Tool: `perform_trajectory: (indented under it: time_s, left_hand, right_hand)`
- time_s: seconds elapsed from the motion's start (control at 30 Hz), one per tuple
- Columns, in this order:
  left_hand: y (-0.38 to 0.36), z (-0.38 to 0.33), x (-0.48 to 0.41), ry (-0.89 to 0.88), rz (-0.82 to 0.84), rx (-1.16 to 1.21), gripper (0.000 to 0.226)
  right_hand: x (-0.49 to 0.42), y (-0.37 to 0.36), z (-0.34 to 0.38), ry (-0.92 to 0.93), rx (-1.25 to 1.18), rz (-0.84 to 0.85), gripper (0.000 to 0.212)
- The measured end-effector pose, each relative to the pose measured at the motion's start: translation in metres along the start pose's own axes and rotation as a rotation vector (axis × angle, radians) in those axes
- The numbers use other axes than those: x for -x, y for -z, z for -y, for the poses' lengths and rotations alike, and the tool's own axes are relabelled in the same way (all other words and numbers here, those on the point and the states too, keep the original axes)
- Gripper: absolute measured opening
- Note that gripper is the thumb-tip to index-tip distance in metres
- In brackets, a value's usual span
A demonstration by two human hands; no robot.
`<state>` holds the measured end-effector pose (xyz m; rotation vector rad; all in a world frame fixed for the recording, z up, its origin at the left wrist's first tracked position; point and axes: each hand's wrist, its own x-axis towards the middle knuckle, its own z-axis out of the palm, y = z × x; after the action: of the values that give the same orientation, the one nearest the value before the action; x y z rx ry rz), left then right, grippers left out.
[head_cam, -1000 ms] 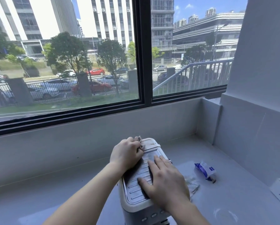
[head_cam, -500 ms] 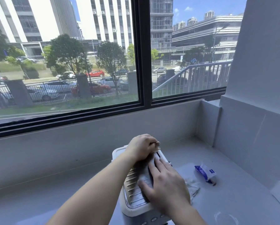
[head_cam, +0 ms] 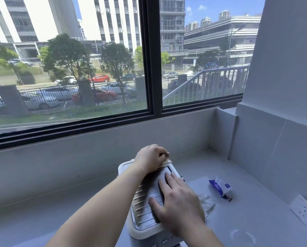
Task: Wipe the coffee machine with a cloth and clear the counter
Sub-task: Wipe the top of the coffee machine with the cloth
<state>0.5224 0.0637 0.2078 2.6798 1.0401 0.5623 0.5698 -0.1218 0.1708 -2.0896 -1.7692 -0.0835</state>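
A white coffee machine (head_cam: 140,230) with a ribbed metal top stands on the pale counter (head_cam: 256,216) in front of me. My left hand (head_cam: 150,158) is a fist on the rear of that top. A pale beige strip (head_cam: 167,162) shows under its fingers and looks like a folded cloth; most of it is hidden. My right hand (head_cam: 177,202) lies flat on the ribbed top with the fingers spread, holding nothing.
A blue and white wipes packet (head_cam: 220,188) lies on the counter to the right, and crumpled clear wrapping (head_cam: 207,202) lies beside the machine. A wall socket (head_cam: 305,212) sits low on the right wall. A window spans the back wall.
My left fist has slid from the left side of the machine's top to the right along its rear edge. My right hand stays flat on the top.
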Motion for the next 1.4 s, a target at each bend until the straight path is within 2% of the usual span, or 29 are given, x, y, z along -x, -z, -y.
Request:
perform_trajectory:
  time_s: [0.13,0.33,0.43,0.6,0.77,1.0,1.07,1.13,1.17,1.23,1.4]
  left_hand:
    - [0.003,0.013,0.013,0.132,-0.068,-0.064,0.027]
    - [0.012,0.048,0.057,0.157,-0.182,-0.077,0.024]
    - [0.018,0.065,0.070,0.226,-0.226,-0.052,0.022]
    - [0.017,0.055,0.075,0.281,-0.279,-0.015,0.022]
    - [0.014,0.039,0.104,0.216,-0.365,0.036,0.021]
    - [0.014,-0.008,0.176,0.112,-0.346,0.157,0.020]
    - [0.011,-0.021,0.198,0.067,-0.358,0.183,0.020]
    - [0.009,-0.027,0.210,0.028,-0.369,0.189,0.021]
    - [0.009,-0.026,0.212,0.020,-0.379,0.189,0.022]
    - [0.010,-0.021,0.203,0.040,-0.390,0.186,0.025]
    - [0.017,0.009,0.147,0.242,-0.363,0.185,0.029]
  right_hand:
    - [0.001,0.001,0.001,-0.012,-0.002,-0.010,0.079]
    - [0.001,-0.001,0.001,-0.023,0.001,-0.011,0.077]
    - [0.000,-0.001,0.001,-0.025,0.004,-0.006,0.077]
    - [0.000,0.001,0.002,-0.035,0.015,0.003,0.077]
    - [0.000,0.001,0.004,-0.050,0.046,0.010,0.074]
    - [-0.003,-0.004,-0.002,0.009,0.076,0.018,0.055]
    - [-0.002,-0.003,-0.002,0.012,0.038,0.004,0.058]
    - [0.000,0.000,0.000,0.025,0.009,-0.016,0.071]
    - [0.001,0.001,0.001,0.029,0.009,-0.024,0.075]
    - [0.001,0.001,0.001,0.024,0.020,-0.032,0.067]
    - [0.002,0.001,-0.001,-0.005,0.038,-0.023,0.049]
